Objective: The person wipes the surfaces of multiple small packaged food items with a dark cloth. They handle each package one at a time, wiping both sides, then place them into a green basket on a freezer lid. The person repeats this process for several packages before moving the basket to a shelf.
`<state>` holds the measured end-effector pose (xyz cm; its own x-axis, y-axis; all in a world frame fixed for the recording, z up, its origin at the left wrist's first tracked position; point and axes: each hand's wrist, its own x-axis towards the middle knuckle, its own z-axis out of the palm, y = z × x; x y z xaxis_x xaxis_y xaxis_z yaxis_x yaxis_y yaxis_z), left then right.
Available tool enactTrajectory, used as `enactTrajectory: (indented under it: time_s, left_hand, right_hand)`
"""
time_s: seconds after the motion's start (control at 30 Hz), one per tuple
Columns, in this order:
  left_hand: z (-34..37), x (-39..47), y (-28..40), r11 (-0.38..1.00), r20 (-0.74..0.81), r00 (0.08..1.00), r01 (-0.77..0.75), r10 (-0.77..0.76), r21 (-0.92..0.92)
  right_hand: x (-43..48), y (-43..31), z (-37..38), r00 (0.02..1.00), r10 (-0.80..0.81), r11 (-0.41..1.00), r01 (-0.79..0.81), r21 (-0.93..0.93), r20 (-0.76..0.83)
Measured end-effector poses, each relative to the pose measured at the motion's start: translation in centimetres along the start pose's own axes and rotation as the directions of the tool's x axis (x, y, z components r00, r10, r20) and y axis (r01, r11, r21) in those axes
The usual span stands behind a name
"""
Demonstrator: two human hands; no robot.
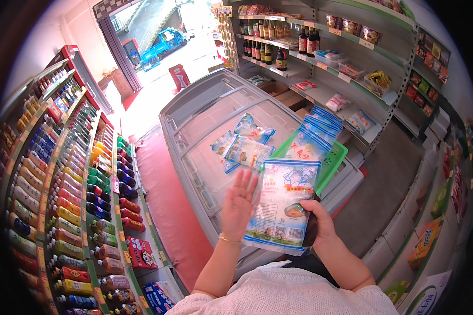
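Observation:
My right hand (321, 222) grips the right edge of a clear and blue plastic seasoning bag (285, 204), which bears a chef drawing and writing. Something dark shows behind the bag at that edge; what it is cannot be told. My left hand (238, 201), with a bracelet at the wrist, is raised flat at the bag's left side, fingers extended; whether it touches the bag is unclear. Beyond, a green plastic basket (331, 167) holds several similar bags (309, 136). More such bags (250, 151) lie loosely on the glass lid of a chest freezer (197, 153).
Bottled drinks fill the shelving (69, 189) on the left. At the back right, a metal shelf (343, 73) carries sauce bottles (307, 41), plastic tubs and a few bags. Cardboard boxes (287, 98) stand under it. Low shelves with packets (425, 244) run along the right.

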<state>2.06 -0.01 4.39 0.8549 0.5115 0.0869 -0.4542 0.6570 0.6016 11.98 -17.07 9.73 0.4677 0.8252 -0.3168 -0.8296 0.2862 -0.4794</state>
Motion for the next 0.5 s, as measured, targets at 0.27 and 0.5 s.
enactTrajectory:
  time_s: [0.27,0.5]
  left_hand:
    - [-3.2,-2.7,-5.5,0.973,-0.225,0.965,0.085,-0.134,-0.214]
    - [-0.6,-1.7,-2.2,0.777,0.261,0.957,0.260,-0.127,-0.574]
  right_hand:
    - [2.0,1.4,-0.4,0.991,-0.131,0.991,0.131,-0.034,0.017]
    - [0.1,-0.5,2.4,0.601,-0.494,0.313,0.797,-0.516,0.628]
